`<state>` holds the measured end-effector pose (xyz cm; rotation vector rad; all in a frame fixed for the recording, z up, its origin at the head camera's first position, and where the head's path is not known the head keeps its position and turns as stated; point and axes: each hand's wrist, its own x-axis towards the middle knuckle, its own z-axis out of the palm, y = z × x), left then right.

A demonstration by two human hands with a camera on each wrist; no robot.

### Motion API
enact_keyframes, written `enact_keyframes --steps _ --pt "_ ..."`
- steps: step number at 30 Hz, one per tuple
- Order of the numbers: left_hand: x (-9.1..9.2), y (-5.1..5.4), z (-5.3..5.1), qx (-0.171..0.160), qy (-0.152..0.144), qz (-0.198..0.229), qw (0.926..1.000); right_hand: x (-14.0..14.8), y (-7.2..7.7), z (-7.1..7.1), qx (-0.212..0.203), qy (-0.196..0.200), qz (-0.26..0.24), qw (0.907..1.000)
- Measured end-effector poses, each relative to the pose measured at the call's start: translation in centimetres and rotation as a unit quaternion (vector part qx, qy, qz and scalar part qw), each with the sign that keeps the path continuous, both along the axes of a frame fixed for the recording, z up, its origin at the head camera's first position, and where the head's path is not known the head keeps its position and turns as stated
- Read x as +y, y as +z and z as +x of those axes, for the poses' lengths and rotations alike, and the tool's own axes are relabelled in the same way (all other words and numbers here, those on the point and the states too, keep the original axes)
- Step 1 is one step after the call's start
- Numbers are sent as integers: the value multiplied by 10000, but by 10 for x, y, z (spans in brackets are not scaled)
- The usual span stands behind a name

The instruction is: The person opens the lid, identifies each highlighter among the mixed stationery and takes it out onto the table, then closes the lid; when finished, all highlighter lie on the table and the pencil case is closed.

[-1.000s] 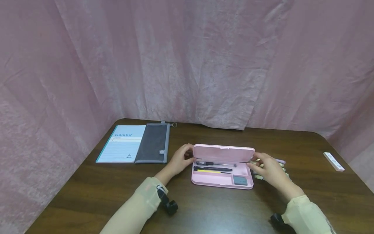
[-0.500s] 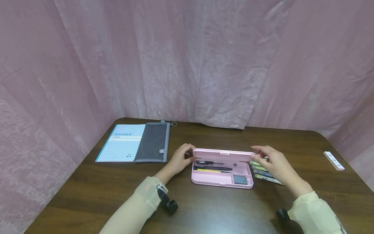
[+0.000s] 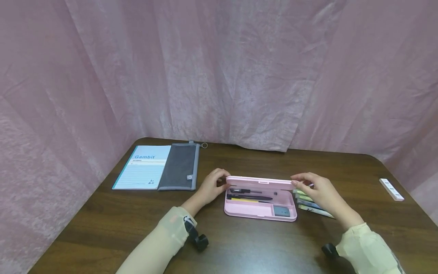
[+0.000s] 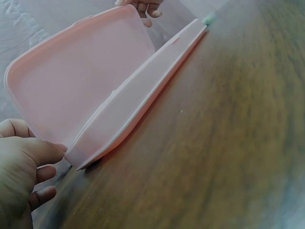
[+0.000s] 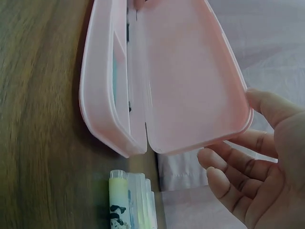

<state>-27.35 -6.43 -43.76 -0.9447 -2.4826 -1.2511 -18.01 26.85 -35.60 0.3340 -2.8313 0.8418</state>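
A pink pencil case (image 3: 246, 210) lies on the table with its lid (image 3: 278, 183) raised and tilted over the tray. My left hand (image 3: 213, 187) holds the case's left end near the hinge; the thumb (image 4: 47, 151) rests on the corner while other fingers are behind. My right hand (image 3: 319, 190) pinches the lid's right corner between thumb and index finger, its remaining fingers loosely bent below. Inside lie a capped gel pen (image 3: 239, 190), a black pen (image 3: 254, 197), a yellow pencil (image 3: 241, 199) and a grey-blue eraser (image 3: 281, 211).
Several markers (image 3: 309, 209) lie just right of the case, partly under my right hand. At the back left are a Gambit notebook (image 3: 143, 171) and a grey mesh pouch (image 3: 179, 167). A small white strip (image 3: 391, 189) sits far right. A pink curtain (image 3: 219, 76) hangs behind the table.
The lid has tilted forward and lower over the tray. My right hand has shifted from the case's right side to the lid's corner, uncovering more of the markers. My left hand stays put.
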Motion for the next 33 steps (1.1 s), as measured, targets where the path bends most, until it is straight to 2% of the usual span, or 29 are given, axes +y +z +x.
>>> enact_keyframes --steps 11,19,28,33 --pt "-1 1 -1 -1 62 -311 9995 -2 -2 4 -287 -170 -232 9992" --pt "-8 3 4 75 -120 -704 9974 -2 -5 7 -216 -30 -169 9996" --pt "-15 19 20 42 -450 -1305 9904 1 -3 11 -137 407 -166 9989" --pt "-13 29 30 -213 -750 -1611 9839 5 -3 13 -228 744 -263 9966"
